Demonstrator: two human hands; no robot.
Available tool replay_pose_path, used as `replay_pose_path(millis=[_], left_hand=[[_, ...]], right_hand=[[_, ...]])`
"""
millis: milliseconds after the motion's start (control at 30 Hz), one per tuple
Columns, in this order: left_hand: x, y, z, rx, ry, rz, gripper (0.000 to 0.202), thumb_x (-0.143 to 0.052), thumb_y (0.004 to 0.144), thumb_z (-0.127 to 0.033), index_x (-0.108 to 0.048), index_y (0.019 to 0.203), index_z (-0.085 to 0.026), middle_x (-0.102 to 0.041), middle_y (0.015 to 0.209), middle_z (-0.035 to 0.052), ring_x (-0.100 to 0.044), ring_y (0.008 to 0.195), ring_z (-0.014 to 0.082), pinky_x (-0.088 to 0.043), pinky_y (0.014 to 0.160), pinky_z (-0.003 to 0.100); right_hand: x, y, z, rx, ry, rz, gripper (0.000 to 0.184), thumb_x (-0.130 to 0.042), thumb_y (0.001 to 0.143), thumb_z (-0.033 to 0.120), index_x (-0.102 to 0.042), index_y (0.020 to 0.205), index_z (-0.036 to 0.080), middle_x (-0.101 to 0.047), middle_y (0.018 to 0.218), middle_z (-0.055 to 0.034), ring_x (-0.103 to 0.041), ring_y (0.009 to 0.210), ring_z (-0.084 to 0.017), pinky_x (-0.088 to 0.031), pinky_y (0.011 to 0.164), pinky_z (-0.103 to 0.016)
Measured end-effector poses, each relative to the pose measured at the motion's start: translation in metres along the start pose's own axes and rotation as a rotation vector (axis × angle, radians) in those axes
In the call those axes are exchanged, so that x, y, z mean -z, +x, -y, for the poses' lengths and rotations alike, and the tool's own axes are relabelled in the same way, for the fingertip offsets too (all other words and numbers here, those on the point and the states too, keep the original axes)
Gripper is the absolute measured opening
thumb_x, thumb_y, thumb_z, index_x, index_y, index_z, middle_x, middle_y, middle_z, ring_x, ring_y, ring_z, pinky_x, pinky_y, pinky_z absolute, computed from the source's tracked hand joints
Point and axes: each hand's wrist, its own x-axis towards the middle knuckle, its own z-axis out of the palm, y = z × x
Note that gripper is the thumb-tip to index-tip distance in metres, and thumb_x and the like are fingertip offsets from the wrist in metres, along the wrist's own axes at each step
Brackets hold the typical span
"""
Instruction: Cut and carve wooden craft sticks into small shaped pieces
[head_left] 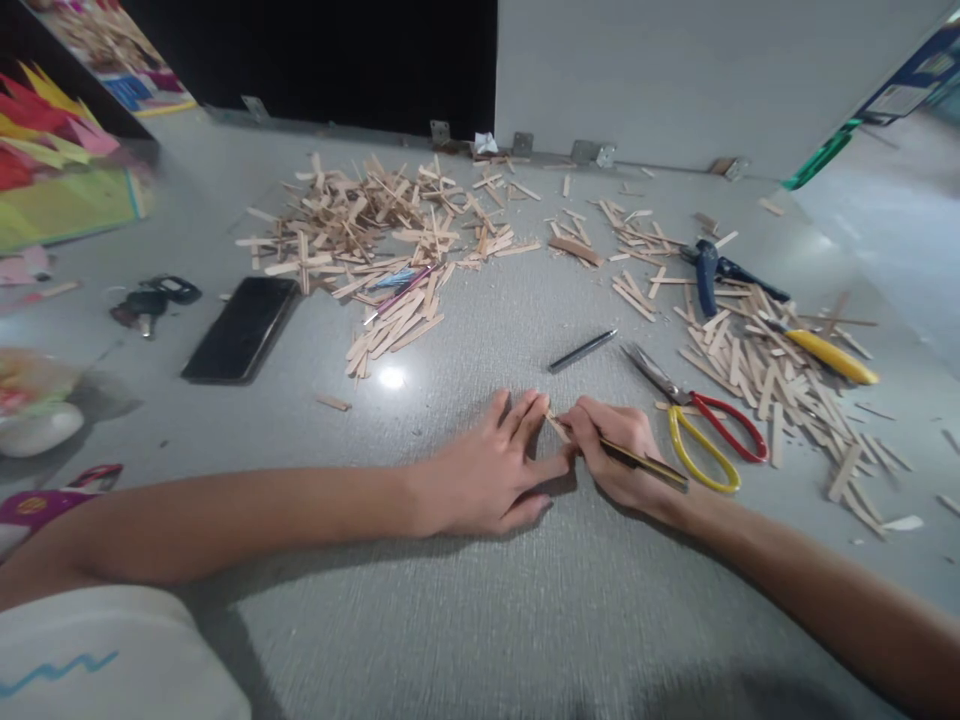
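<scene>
My right hand is closed around a dark pencil with yellowish stripes, its tip end down by a short wooden craft stick piece. Flat on the table, my left hand has its fingers spread, and the fingertips touch the near end of that stick piece. Just right of my right hand lie scissors with one red and one yellow handle. A dark pen-like tool rests on the table beyond both hands.
A big heap of craft sticks lies at the back, with a purple pen on it. More cut sticks spread on the right beside blue-handled pliers and a yellow-handled cutter. A phone and keys lie left.
</scene>
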Motion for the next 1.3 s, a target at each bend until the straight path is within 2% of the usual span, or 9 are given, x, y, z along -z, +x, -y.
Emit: replay_pose_path(millis=[100,267,467,600,833,1000,1100,1167,1300], left_hand=[[-0.0021,-0.0017,0.0008,-0.015,-0.017,-0.038,0.056,-0.056,0.107,-0.044,-0.051,0.155,-0.017,-0.045,0.166,0.0306,-0.043,0.154,0.0518,-0.031,0.122,0.070],[-0.0028,-0.0034,0.0000,-0.004,-0.042,-0.052,0.051,-0.061,0.105,-0.044,-0.059,0.148,-0.018,-0.043,0.169,0.0264,-0.040,0.156,0.0483,-0.029,0.126,0.065],[-0.0019,-0.0030,-0.0013,-0.003,-0.031,-0.042,0.052,-0.058,0.106,-0.045,-0.059,0.148,-0.016,-0.043,0.167,0.0293,-0.040,0.156,0.0510,-0.030,0.125,0.066],[-0.0032,-0.0036,-0.0003,-0.002,-0.048,-0.058,0.050,-0.058,0.106,-0.045,-0.060,0.147,-0.017,-0.039,0.171,0.0270,-0.039,0.157,0.0494,-0.028,0.126,0.064],[-0.0049,-0.0047,0.0007,-0.006,-0.049,-0.057,0.052,-0.059,0.105,-0.044,-0.058,0.150,-0.017,-0.037,0.172,0.0275,-0.038,0.157,0.0503,-0.028,0.126,0.065],[-0.0034,-0.0030,0.0000,0.003,-0.001,-0.040,0.065,-0.058,0.105,-0.047,-0.044,0.162,-0.017,-0.047,0.166,0.0275,-0.042,0.155,0.0481,-0.034,0.125,0.065],[-0.0009,-0.0017,-0.0002,0.006,0.041,-0.011,0.069,-0.055,0.106,-0.049,-0.039,0.165,-0.016,-0.049,0.163,0.0295,-0.044,0.154,0.0497,-0.036,0.123,0.065],[0.0001,-0.0014,-0.0002,0.002,0.054,0.000,0.069,-0.055,0.106,-0.049,-0.039,0.164,-0.015,-0.049,0.162,0.0315,-0.043,0.153,0.0519,-0.037,0.121,0.066],[-0.0009,-0.0023,0.0005,0.009,0.013,-0.005,0.068,-0.057,0.105,-0.048,-0.042,0.163,-0.016,-0.045,0.166,0.0289,-0.041,0.155,0.0496,-0.032,0.125,0.063]], right_hand=[[0.0004,0.0000,0.0005,-0.077,0.015,-0.061,0.051,-0.038,0.114,0.047,-0.049,0.070,0.024,-0.056,0.055,0.0026,-0.051,0.045,-0.011,-0.039,0.048,-0.025],[0.0011,0.0053,0.0030,-0.077,0.045,0.006,0.054,-0.040,0.113,0.051,-0.046,0.067,0.025,-0.056,0.055,0.0022,-0.052,0.047,-0.012,-0.040,0.050,-0.025],[0.0009,0.0079,0.0039,-0.078,0.052,0.018,0.052,-0.040,0.113,0.052,-0.043,0.069,0.025,-0.054,0.055,0.0032,-0.049,0.046,-0.011,-0.038,0.049,-0.024],[0.0008,0.0080,0.0032,-0.091,0.053,0.024,0.051,-0.041,0.113,0.052,-0.042,0.069,0.025,-0.054,0.055,0.0036,-0.048,0.047,-0.011,-0.038,0.049,-0.024],[-0.0017,0.0071,0.0015,-0.078,0.070,0.036,0.047,-0.043,0.112,0.047,-0.041,0.071,0.025,-0.049,0.056,0.0052,-0.046,0.047,-0.010,-0.036,0.049,-0.024],[-0.0033,0.0064,0.0010,-0.007,0.038,0.022,0.041,-0.042,0.112,0.038,-0.035,0.073,0.026,-0.044,0.058,0.0066,-0.040,0.047,-0.010,-0.033,0.050,-0.025],[-0.0006,0.0061,0.0011,0.049,0.013,0.058,0.036,-0.042,0.111,0.030,-0.035,0.075,0.027,-0.044,0.060,0.0065,-0.041,0.049,-0.011,-0.032,0.051,-0.026],[0.0022,0.0058,0.0008,0.072,0.003,0.092,0.034,-0.043,0.110,0.027,-0.035,0.076,0.027,-0.043,0.061,0.0067,-0.040,0.049,-0.011,-0.033,0.052,-0.027],[0.0061,0.0047,-0.0010,0.107,0.011,0.134,0.034,-0.043,0.110,0.026,-0.036,0.077,0.027,-0.044,0.062,0.0070,-0.038,0.050,-0.011,-0.032,0.051,-0.027]])
